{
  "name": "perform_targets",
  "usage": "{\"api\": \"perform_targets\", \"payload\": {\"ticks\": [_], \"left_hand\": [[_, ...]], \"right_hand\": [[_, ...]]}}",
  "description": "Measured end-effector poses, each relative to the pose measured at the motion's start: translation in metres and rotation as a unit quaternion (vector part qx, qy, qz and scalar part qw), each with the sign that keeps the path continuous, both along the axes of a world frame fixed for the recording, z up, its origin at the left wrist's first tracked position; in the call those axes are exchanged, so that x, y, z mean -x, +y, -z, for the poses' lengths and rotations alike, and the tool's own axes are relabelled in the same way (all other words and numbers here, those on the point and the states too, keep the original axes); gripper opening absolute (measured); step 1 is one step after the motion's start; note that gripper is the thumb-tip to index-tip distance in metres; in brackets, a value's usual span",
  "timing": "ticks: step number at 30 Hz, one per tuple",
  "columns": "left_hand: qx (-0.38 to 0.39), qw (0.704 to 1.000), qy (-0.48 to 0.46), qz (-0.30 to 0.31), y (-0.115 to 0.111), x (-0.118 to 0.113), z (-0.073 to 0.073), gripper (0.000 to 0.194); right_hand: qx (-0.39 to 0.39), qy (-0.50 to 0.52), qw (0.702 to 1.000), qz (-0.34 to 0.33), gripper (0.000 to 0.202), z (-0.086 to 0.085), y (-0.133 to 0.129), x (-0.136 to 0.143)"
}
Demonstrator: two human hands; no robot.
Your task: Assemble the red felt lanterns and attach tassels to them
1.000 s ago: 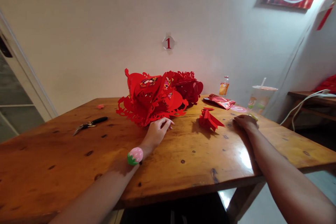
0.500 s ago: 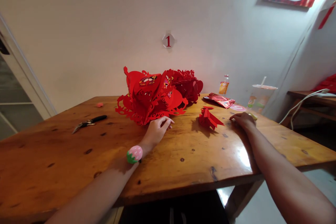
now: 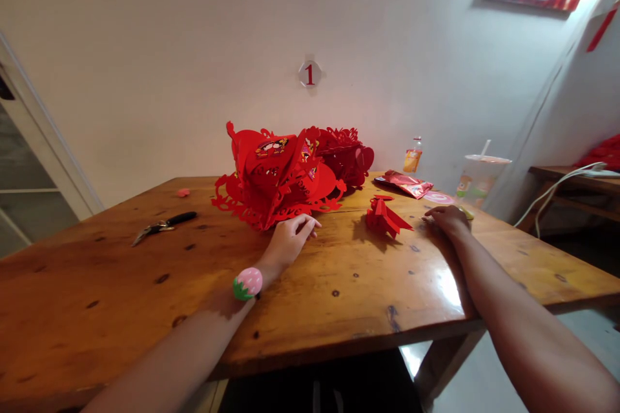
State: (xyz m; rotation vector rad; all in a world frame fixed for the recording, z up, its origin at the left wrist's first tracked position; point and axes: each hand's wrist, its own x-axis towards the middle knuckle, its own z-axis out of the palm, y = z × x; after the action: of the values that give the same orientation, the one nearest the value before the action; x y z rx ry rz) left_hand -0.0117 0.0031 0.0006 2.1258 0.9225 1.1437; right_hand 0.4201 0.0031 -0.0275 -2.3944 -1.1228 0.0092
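Observation:
Resting on the table, my left hand (image 3: 294,235) lies just in front of a large red cut-out paper lantern (image 3: 276,174). Its fingers are loosely bent and apart, with nothing visible in them; a pink strawberry ornament (image 3: 248,283) sits at the wrist. My right hand (image 3: 448,218) lies palm down at the table's right side, fingers reaching left and holding nothing I can see. A small yellow-green thing (image 3: 467,212), partly hidden, shows beside it. Between the hands stands a small folded red paper piece (image 3: 386,218).
Black-handled pliers or cutters (image 3: 162,227) lie at left, near a small pink-red scrap (image 3: 183,193). Behind the lantern is another red paper decoration (image 3: 351,158). A red foil packet (image 3: 407,184), an orange-labelled bottle (image 3: 413,156) and a plastic cup with straw (image 3: 479,177) stand back right.
Both hands stay in nearly the same places. The right fingers shift very slightly; the whole view moves a little. The lantern and the small red piece look unchanged.

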Motion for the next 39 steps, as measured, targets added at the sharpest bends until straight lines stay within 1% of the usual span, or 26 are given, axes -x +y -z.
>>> {"api": "perform_targets", "payload": {"ticks": [4, 13, 17, 20, 24, 30, 36, 39], "left_hand": [[-0.001, 1.000, 0.005, -0.004, -0.0001, 0.0000, 0.0000, 0.030], [-0.001, 1.000, 0.003, 0.006, 0.0035, -0.0004, 0.0041, 0.032], [0.000, 1.000, 0.005, 0.003, 0.0026, -0.0009, 0.0032, 0.032], [0.003, 1.000, 0.008, 0.001, 0.0021, -0.0006, 0.0028, 0.032], [0.004, 1.000, 0.011, 0.003, 0.0031, 0.0000, 0.0042, 0.032], [0.006, 1.000, 0.007, 0.007, 0.0027, -0.0002, 0.0033, 0.032], [0.006, 1.000, 0.003, 0.006, 0.0007, -0.0007, 0.0013, 0.032], [0.006, 1.000, 0.004, 0.005, 0.0005, -0.0004, 0.0017, 0.032]], "right_hand": [[-0.001, 0.007, 1.000, 0.014, 0.023, 0.0021, 0.0008, -0.0028], [0.002, 0.019, 1.000, 0.009, 0.019, 0.0020, -0.0001, -0.0036], [-0.011, 0.007, 1.000, 0.007, 0.022, 0.0019, -0.0004, -0.0034], [-0.012, 0.005, 1.000, -0.005, 0.025, 0.0024, 0.0005, -0.0031], [0.008, 0.018, 0.999, -0.034, 0.022, 0.0032, 0.0022, -0.0036], [0.019, 0.025, 0.999, -0.032, 0.020, 0.0055, 0.0029, -0.0049], [-0.009, -0.002, 1.000, -0.016, 0.020, 0.0051, 0.0022, -0.0051], [-0.013, -0.004, 1.000, -0.023, 0.021, 0.0055, 0.0027, -0.0055]]}}
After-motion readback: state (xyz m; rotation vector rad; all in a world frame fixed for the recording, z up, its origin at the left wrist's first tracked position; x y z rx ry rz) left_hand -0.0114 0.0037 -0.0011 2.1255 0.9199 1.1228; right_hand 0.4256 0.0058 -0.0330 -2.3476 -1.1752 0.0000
